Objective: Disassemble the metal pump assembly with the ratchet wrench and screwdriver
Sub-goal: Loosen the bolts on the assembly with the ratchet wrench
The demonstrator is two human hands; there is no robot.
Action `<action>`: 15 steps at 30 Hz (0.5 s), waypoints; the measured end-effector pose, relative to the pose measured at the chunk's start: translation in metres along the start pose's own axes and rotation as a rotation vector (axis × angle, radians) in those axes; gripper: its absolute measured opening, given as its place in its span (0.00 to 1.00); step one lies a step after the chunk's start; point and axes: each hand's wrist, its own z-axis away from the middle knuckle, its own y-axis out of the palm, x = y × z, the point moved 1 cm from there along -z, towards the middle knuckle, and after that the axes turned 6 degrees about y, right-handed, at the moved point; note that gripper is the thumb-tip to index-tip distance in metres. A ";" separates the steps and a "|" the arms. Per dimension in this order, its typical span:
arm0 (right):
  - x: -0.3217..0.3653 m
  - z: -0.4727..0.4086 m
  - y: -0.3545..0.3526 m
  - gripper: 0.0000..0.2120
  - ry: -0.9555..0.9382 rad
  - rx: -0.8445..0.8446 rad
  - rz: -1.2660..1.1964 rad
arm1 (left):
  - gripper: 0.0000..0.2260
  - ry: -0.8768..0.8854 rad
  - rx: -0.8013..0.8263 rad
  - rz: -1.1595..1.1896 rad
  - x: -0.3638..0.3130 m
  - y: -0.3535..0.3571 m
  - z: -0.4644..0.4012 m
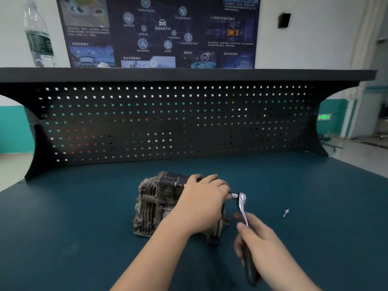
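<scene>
The grimy finned metal pump assembly lies on the blue-green bench mat, a little left of centre. My left hand lies over its right end, fingers wrapped around the wrench's extension bar where it leaves the pump. The ratchet wrench has its chrome head just right of that hand and its black handle running down toward me. My right hand grips that handle. No screwdriver shows.
A small metal bit or bolt lies on the mat to the right of the wrench. A black perforated back panel stands behind the pump, with a shelf on top carrying a water bottle.
</scene>
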 end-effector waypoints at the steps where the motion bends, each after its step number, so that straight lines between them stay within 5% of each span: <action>1: 0.008 0.001 -0.002 0.08 0.057 0.035 -0.127 | 0.11 -0.007 -0.006 0.009 0.000 0.000 -0.001; 6: 0.058 -0.001 -0.025 0.10 0.451 0.290 -0.967 | 0.05 -0.063 -0.082 0.034 -0.006 -0.003 -0.003; 9: 0.085 -0.004 -0.034 0.03 0.502 0.338 -1.305 | 0.04 -0.080 -0.158 0.066 -0.008 -0.003 -0.002; 15: 0.040 0.012 -0.005 0.10 0.258 0.184 -0.695 | 0.11 -0.074 -0.053 0.149 -0.001 -0.005 -0.001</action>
